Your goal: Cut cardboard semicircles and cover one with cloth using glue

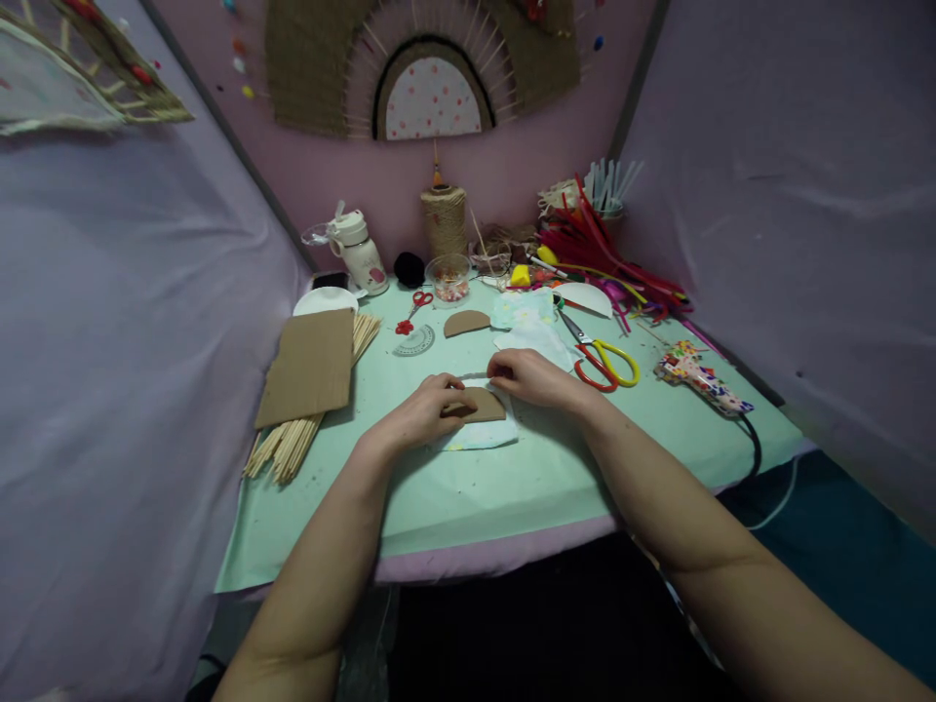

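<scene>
Over pale cloth [479,438], left hand [430,408] bent onto cardboard half-circle [484,404], right hand [532,376] curled alongside, grips unclear.

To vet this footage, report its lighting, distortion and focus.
Head view: dim overall, tabletop lighter than the floor; head view: wide-angle stretch, forearms swelling toward the lower corners; head view: detail slightly soft on the left hand and right hand.

Craft workshop: fabric walls [760,195], twine spool [444,222], large scissors [583,338], glue gun [703,381], stick bundle [296,448].
</scene>
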`<action>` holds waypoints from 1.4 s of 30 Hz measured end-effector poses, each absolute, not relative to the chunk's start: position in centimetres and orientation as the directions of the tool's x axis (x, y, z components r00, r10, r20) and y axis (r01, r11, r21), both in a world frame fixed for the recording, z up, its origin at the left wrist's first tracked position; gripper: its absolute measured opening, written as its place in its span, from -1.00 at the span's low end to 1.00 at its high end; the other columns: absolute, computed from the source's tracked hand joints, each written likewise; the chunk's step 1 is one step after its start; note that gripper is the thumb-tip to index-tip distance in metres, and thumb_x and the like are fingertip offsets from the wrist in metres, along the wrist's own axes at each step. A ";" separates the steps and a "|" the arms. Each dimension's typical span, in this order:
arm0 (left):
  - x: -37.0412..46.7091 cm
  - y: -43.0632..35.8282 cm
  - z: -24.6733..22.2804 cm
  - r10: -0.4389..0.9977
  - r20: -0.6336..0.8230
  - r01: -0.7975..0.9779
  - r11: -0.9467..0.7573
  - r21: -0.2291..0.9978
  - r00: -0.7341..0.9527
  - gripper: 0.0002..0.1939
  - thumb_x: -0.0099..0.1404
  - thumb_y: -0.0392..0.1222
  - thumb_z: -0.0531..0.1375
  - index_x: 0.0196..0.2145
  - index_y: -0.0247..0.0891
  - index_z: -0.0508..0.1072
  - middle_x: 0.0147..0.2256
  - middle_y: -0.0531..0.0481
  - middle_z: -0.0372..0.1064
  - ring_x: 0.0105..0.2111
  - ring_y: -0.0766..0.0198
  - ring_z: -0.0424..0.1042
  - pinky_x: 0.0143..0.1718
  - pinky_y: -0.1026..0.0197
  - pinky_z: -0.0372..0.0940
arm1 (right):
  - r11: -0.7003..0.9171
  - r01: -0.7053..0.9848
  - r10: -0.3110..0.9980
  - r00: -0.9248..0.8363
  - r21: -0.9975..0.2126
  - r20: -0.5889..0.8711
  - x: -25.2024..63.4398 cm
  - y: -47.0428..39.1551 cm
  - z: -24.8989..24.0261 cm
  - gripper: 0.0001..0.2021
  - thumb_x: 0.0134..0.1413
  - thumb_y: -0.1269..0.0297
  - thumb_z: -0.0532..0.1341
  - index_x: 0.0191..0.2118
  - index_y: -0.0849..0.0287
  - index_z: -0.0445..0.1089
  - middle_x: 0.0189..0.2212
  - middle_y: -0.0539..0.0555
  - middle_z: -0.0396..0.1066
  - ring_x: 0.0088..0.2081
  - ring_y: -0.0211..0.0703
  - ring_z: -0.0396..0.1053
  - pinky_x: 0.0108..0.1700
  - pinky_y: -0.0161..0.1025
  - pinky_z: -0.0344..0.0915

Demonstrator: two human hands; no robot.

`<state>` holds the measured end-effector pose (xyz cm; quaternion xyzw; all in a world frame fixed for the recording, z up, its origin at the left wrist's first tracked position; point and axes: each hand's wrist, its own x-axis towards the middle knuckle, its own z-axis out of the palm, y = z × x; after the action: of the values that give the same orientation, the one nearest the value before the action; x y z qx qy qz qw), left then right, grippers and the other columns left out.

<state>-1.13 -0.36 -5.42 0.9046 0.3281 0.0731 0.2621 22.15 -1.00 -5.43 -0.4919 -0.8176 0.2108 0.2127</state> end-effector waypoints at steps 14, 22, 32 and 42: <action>-1.1 -0.3 -5.1 0.630 -0.067 0.560 -0.631 0.536 0.774 -0.59 0.14 -0.28 0.17 -0.02 -0.15 0.40 -0.06 -0.10 0.22 -0.02 0.08 0.21 0.04 0.04 0.19 | 0.450 0.705 0.831 -0.555 -0.548 -0.031 22.1 -1.9 -5.2 -0.58 -0.18 0.18 0.35 -0.13 0.17 0.38 -0.22 0.09 0.35 -0.20 -0.08 0.30 -0.21 -0.25 0.21; -0.7 -1.0 -4.8 0.675 -0.058 0.601 -0.610 0.517 0.736 -0.67 0.11 -0.30 0.16 -0.11 -0.21 0.37 -0.12 -0.10 0.25 -0.09 0.09 0.24 -0.03 0.05 0.22 | 0.443 0.703 0.832 -0.553 -0.556 -0.037 22.0 -1.8 -5.1 -0.59 -0.21 0.25 0.36 -0.13 0.15 0.38 -0.22 0.08 0.31 -0.16 -0.07 0.28 -0.14 -0.22 0.23; -0.3 -1.4 -5.3 0.687 -0.010 0.600 -0.628 0.496 0.727 -0.66 0.16 -0.23 0.16 -0.07 -0.17 0.35 -0.05 -0.13 0.28 -0.06 0.04 0.24 -0.02 0.01 0.21 | 0.459 0.692 0.815 -0.578 -0.557 -0.045 22.3 -1.4 -4.9 -0.58 -0.20 0.29 0.38 -0.12 0.16 0.38 -0.21 0.06 0.30 -0.17 -0.10 0.29 -0.15 -0.24 0.25; 0.4 -1.7 -4.7 0.712 0.007 0.632 -0.627 0.455 0.702 -0.63 0.13 -0.14 0.19 -0.08 -0.21 0.38 -0.16 -0.10 0.37 -0.16 0.06 0.28 -0.13 0.06 0.20 | 0.446 0.683 0.816 -0.576 -0.579 -0.051 22.4 -1.5 -5.3 -0.52 -0.21 0.29 0.38 -0.06 0.20 0.38 -0.17 0.10 0.31 -0.13 -0.06 0.28 -0.11 -0.21 0.23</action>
<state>0.37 -1.73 -4.65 0.8971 0.3746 0.0937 0.2147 22.41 -1.46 -5.33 -0.4452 -0.8419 0.2810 0.1185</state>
